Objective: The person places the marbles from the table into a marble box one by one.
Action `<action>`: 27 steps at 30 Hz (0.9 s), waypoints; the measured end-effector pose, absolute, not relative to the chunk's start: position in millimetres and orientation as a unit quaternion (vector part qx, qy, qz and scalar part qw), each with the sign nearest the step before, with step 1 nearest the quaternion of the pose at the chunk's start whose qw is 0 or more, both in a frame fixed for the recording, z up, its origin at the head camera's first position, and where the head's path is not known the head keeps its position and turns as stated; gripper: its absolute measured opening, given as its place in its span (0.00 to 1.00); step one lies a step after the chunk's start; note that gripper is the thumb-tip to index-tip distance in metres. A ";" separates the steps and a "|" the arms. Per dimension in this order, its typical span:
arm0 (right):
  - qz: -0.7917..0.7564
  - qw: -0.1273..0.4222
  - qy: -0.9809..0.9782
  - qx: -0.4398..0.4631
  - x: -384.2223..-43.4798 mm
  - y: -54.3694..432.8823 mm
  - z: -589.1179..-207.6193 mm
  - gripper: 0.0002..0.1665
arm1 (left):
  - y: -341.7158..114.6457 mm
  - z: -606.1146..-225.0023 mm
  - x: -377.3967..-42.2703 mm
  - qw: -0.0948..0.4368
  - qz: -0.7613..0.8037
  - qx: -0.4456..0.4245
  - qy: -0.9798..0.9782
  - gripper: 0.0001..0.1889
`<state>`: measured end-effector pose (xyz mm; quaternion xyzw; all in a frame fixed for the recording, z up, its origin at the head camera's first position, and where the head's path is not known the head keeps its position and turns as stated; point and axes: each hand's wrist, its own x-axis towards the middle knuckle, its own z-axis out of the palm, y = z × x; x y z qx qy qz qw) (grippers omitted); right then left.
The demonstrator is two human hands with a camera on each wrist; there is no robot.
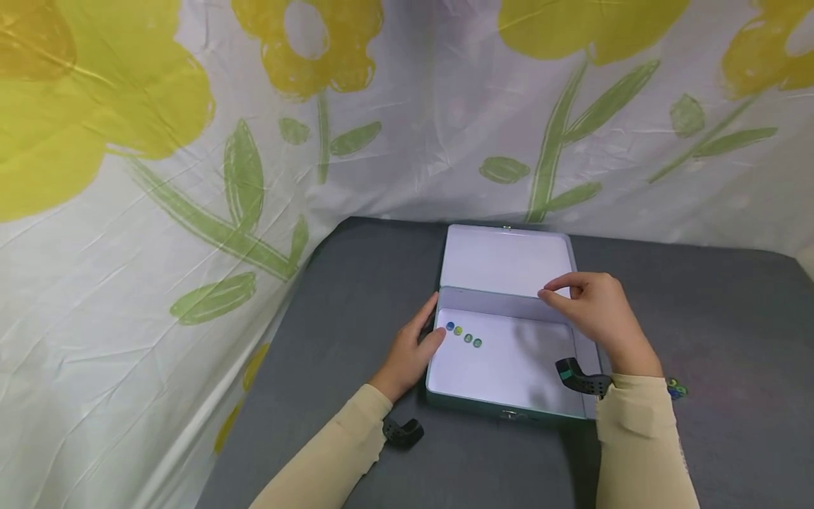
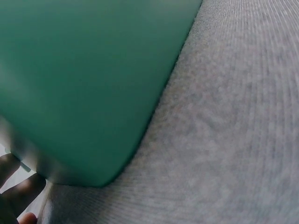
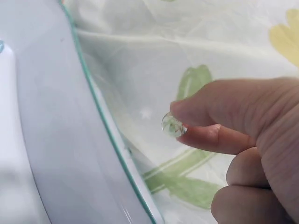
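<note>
A shallow tin box (image 1: pixel 490 408), green outside and white inside, lies with its lid (image 1: pixel 505 261) folded back. My left hand (image 1: pixel 407 353) grips its left wall, thumb over the rim and fingers along the outside. In the left wrist view the box's green side (image 2: pixel 93 84) fills much of the picture. Above the box's right part, my right hand (image 1: pixel 600 314) pinches a clear round glass cabochon (image 3: pixel 172 125) with a green pattern between thumb and index finger. Several small round cabochons (image 1: pixel 468 338), blue, yellow-green and green, form a slanting row on the box floor near my left thumb.
A small cluster of colourful pieces (image 1: pixel 677 387) lies on the dark grey table (image 1: pixel 738 318) right of the box, partly hidden behind my right sleeve. Behind the table hangs a white cloth (image 1: pixel 420 141) with yellow flowers. A metal clasp (image 1: pixel 509 415) sits on the box's front.
</note>
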<state>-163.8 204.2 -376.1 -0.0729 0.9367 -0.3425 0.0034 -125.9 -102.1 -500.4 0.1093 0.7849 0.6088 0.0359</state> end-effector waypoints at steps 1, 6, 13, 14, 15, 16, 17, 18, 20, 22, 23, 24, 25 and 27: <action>-0.343 0.006 0.936 -0.076 -163.9 201.9 -376.1 0.15 | -102.2 -500.7 -125.6 0.036 0.612 0.109 0.782 0.34; -0.329 0.023 0.938 -0.101 -166.7 187.0 -377.7 0.14 | -102.7 -500.3 -125.2 0.033 0.619 0.105 0.778 0.33; -0.310 0.052 0.940 -0.132 -170.4 168.7 -388.7 0.10 | -102.7 -501.4 -125.6 0.034 0.612 0.109 0.782 0.34; -0.308 0.055 0.940 -0.136 -170.9 166.8 -391.0 0.09 | -102.7 -501.6 -125.5 0.034 0.613 0.109 0.782 0.34; -0.307 0.058 0.940 -0.140 -171.2 165.0 -393.4 0.09 | -102.7 -501.9 -125.6 0.035 0.613 0.109 0.782 0.34; -0.304 0.060 0.940 -0.144 -171.4 163.2 -395.8 0.09 | -102.8 -501.9 -125.6 0.035 0.613 0.109 0.782 0.34; -0.301 0.064 0.940 -0.148 -171.5 161.4 -398.0 0.09 | -102.9 -501.5 -125.6 0.036 0.612 0.110 0.782 0.34; -0.299 0.069 0.940 -0.152 -171.5 159.6 -399.9 0.09 | -103.0 -501.3 -126.0 0.035 0.610 0.112 0.784 0.34; -0.296 0.078 0.938 -0.161 -171.8 156.4 -404.0 0.09 | -103.1 -501.2 -126.9 0.033 0.606 0.117 0.786 0.34; -0.297 0.088 0.936 -0.169 -171.7 152.9 -406.3 0.09 | -103.0 -501.5 -128.0 0.032 0.603 0.120 0.788 0.35; -0.297 0.093 0.934 -0.175 -171.7 151.3 -407.7 0.08 | -102.9 -501.8 -128.6 0.031 0.602 0.120 0.788 0.35; -0.295 0.098 0.933 -0.181 -172.1 150.2 -409.3 0.07 | -102.8 -502.3 -128.9 0.030 0.602 0.120 0.789 0.35; -0.291 0.101 0.933 -0.186 -172.6 149.3 -411.4 0.07 | -102.7 -502.7 -129.2 0.030 0.602 0.118 0.789 0.35; -0.287 0.111 0.932 -0.194 -173.5 148.1 -415.7 0.05 | -102.8 -503.1 -128.8 0.033 0.601 0.115 0.790 0.35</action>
